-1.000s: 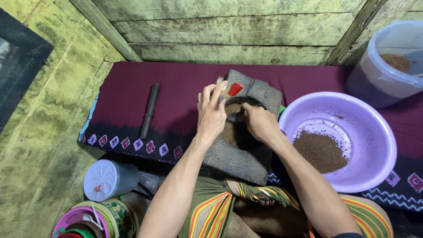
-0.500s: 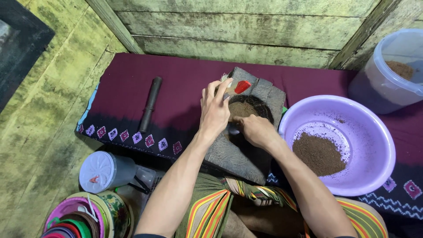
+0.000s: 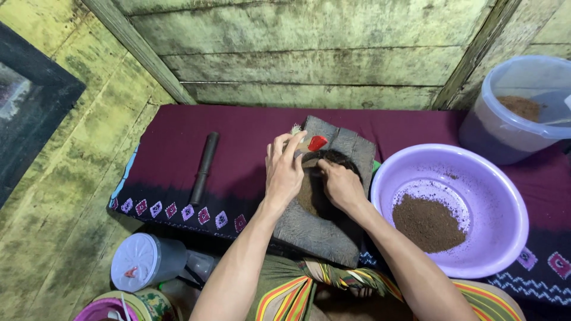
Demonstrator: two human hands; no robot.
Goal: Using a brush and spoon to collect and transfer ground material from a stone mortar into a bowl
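Two hands work brown powder on a grey grinding stone.

The left hand [image 3: 284, 172] holds a small red-handled brush [image 3: 310, 142] in its fingertips, fingers loosely spread; the right hand [image 3: 340, 185] is curled closed over the dark powder [image 3: 309, 193], its grip hidden. The stone [image 3: 351, 148] lies on a maroon cloth [image 3: 238, 131], just beside a purple basin [image 3: 505, 202]. A dark roller [image 3: 204, 167] lies apart, left.

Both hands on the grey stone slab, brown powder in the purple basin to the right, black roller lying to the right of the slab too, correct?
Not quite. The black roller lies to the left of the grey stone slab, on the maroon cloth, as the head view shows. The rest holds: left hand and right hand are on the slab, brown powder in the purple basin.
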